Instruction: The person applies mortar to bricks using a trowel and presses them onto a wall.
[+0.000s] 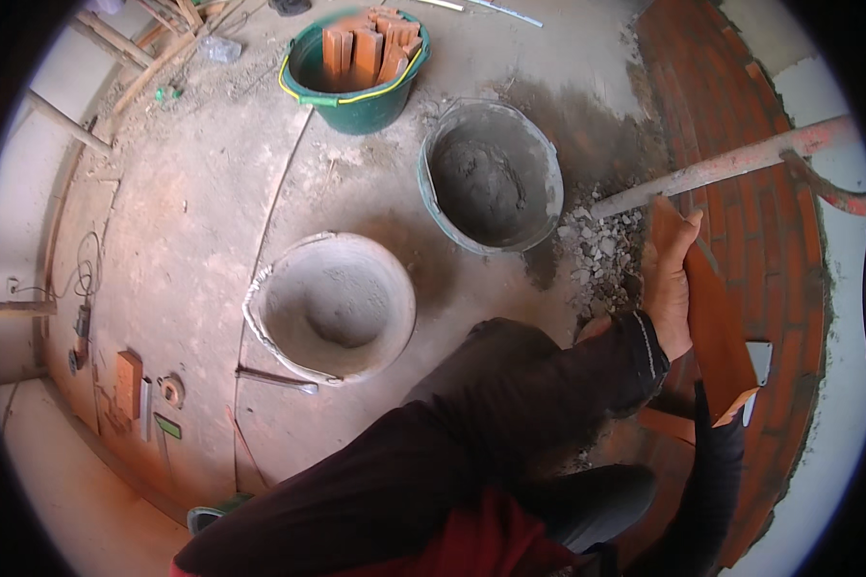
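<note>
My left hand (pixel 667 288) reaches to the right and grips a long, flat terracotta tile (pixel 722 332) along its left side. The tile slants over the laid strip of brick-red tiles (pixel 765 255). My right arm (pixel 717 471), in a dark sleeve, comes up from the lower edge to the near end of that tile. The tile hides my right hand, so its fingers do not show. A pale metal plate (pixel 760 361), perhaps a trowel blade, sticks out behind the tile there. Another terracotta piece (pixel 669 423) lies just left of my right sleeve.
Left of the strip stand a bucket of wet grey mortar (pixel 491 178), a bucket of pale powder (pixel 342 303) and a green tub (pixel 366 113) of tiles. A pole (pixel 722 171) crosses the strip above rubble (pixel 601 250). An angle grinder (pixel 82 332) lies far left.
</note>
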The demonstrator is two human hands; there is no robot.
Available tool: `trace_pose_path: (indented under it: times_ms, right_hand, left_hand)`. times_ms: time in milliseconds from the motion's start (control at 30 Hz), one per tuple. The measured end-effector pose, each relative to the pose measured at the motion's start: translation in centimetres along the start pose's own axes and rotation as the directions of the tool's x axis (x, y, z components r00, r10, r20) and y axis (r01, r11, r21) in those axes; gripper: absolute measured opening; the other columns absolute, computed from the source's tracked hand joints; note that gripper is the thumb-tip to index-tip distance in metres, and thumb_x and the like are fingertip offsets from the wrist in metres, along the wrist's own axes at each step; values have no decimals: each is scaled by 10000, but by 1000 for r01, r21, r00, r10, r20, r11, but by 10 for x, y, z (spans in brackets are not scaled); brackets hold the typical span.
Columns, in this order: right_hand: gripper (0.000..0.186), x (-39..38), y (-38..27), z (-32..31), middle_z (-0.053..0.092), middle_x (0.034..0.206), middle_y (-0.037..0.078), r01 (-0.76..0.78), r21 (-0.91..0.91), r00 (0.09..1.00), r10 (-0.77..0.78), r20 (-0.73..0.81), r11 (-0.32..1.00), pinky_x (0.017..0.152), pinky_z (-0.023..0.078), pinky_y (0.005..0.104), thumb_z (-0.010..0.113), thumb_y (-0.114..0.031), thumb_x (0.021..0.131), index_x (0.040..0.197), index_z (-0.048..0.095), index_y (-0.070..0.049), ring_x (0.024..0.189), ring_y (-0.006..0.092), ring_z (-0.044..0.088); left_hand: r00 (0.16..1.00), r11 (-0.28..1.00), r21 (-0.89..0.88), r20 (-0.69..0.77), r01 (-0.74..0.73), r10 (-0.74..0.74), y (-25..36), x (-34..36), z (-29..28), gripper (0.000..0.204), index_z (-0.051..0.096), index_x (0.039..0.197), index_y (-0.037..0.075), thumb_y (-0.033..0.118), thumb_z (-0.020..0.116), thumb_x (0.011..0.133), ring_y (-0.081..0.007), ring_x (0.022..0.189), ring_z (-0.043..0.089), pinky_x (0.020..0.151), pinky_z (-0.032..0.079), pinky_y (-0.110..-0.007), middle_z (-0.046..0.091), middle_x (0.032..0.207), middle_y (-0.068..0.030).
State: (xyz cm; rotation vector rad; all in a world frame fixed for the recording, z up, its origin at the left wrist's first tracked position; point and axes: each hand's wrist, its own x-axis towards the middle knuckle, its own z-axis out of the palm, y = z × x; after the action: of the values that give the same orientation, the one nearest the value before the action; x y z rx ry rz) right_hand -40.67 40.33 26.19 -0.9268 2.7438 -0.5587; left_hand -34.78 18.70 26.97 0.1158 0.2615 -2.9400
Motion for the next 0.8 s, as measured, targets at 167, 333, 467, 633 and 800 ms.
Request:
trace_pose_path:
  times_ms: [167,333,467,633,800]
  right_hand:
    - [232,106,-83,60,648,973,218,195,-434,966,-94,243,880,852,492,453,526,-151,942,1123,578,-15,946,381,626]
    - [184,184,-127,137,680,886,238,243,-616,966,-128,226,749,789,527,474,494,-124,932,1013,602,1,858,401,672]
    - [166,210,-153,175,692,836,224,293,-701,956,-223,192,651,745,557,446,526,-76,886,951,619,45,812,368,697]
    - [195,193,-142,176,701,837,206,324,-766,945,-150,291,555,749,571,420,546,-81,872,941,659,62,805,350,706]
    - [216,189,-179,189,703,924,198,500,-637,836,-134,533,587,796,559,441,533,-98,873,922,716,5,883,354,697]
  left_hand:
    - [993,982,144,-25,120,-118,24,-9,25,684,418,1356,166,588,629,860,-107,791,537,659,482,-264,507,1183,-60]
    - [989,988,32,13,149,-150,54,-2,36,646,459,1301,156,614,602,868,-112,754,547,642,495,-263,518,1245,-79]
    - [988,1000,4,151,29,-29,69,13,18,615,493,1279,132,613,554,901,-91,770,539,617,497,-265,564,1199,-91]
    - [971,1000,0,238,25,-25,58,20,24,505,525,1230,146,546,564,924,-100,716,600,567,512,-261,612,1080,-99]
    - [972,989,84,212,-124,103,67,26,14,472,556,1108,112,547,560,927,-98,698,593,570,483,-248,585,927,-39]
